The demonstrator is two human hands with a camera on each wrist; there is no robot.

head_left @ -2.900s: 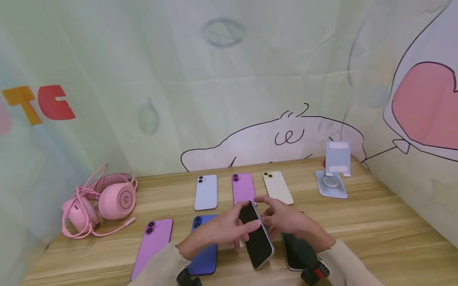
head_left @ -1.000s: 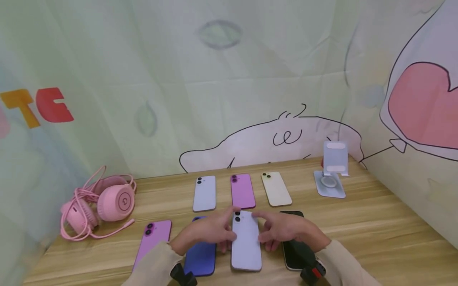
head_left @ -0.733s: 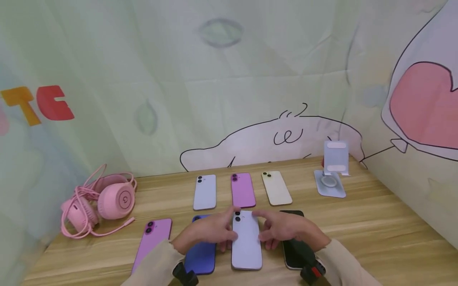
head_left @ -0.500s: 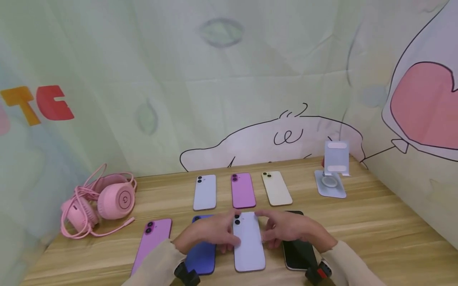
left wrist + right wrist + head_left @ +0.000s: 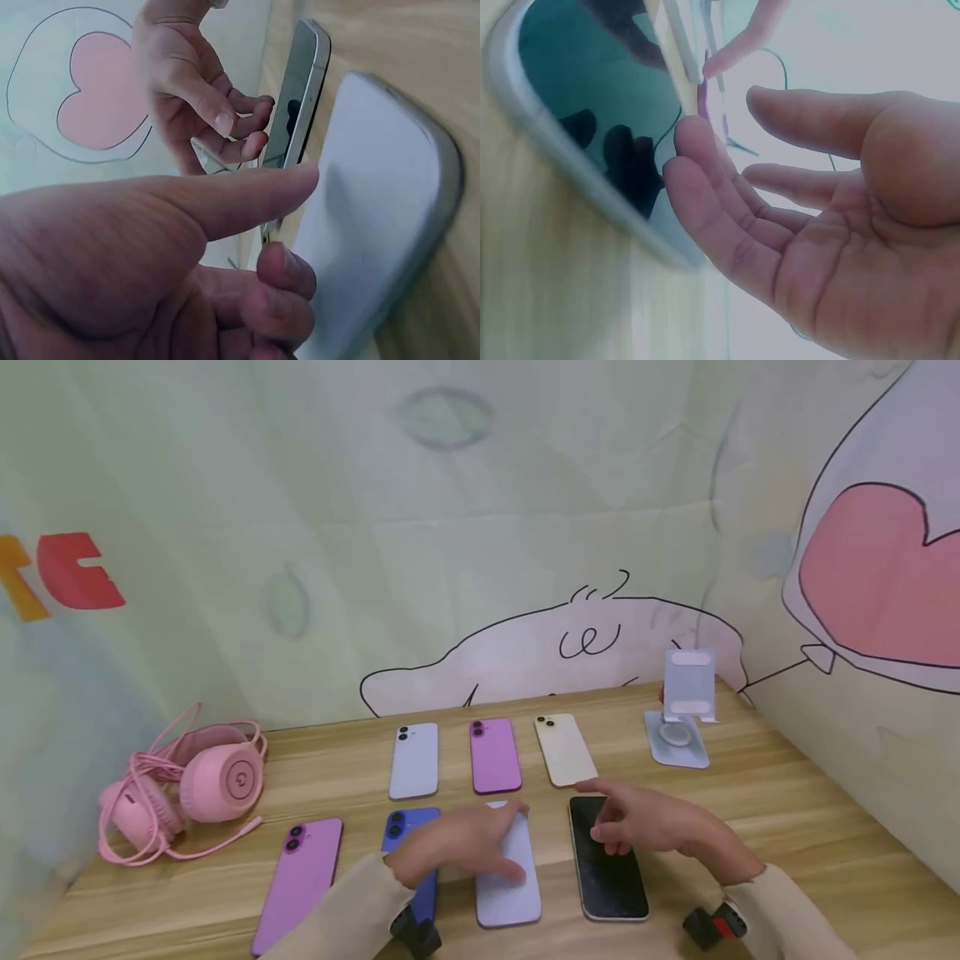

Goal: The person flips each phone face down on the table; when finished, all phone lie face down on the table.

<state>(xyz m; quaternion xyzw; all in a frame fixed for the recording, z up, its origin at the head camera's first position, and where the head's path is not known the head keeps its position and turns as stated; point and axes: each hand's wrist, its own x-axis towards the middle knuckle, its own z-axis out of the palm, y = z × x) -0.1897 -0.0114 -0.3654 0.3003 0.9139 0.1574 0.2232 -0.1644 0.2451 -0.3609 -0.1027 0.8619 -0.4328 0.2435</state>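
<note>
In the head view my left hand (image 5: 476,841) lies over a pale lavender phone (image 5: 510,893), back side up, hiding its camera end. The left wrist view shows the thumb (image 5: 255,196) stretched out, its tip overlapping the pale phone (image 5: 375,165), with the other fingers loosely bent and nothing between them. My right hand (image 5: 652,820) hovers over a phone with a black screen facing up (image 5: 611,877). Its palm is bare in the right wrist view, fingers relaxed beside the dark screen (image 5: 592,82).
Behind lie a pale blue phone (image 5: 415,762), a pink-purple phone (image 5: 495,760) and a cream phone (image 5: 566,752). Left are a blue phone (image 5: 426,889), a purple phone (image 5: 303,881) and a pink headset (image 5: 221,781) with coiled cable. A light-blue phone stand (image 5: 686,685) stands back right.
The phone between both hands was turned from screen up to back up and laid on the table. Since then my right hand has left it and moved right, over the black-screen phone.
</note>
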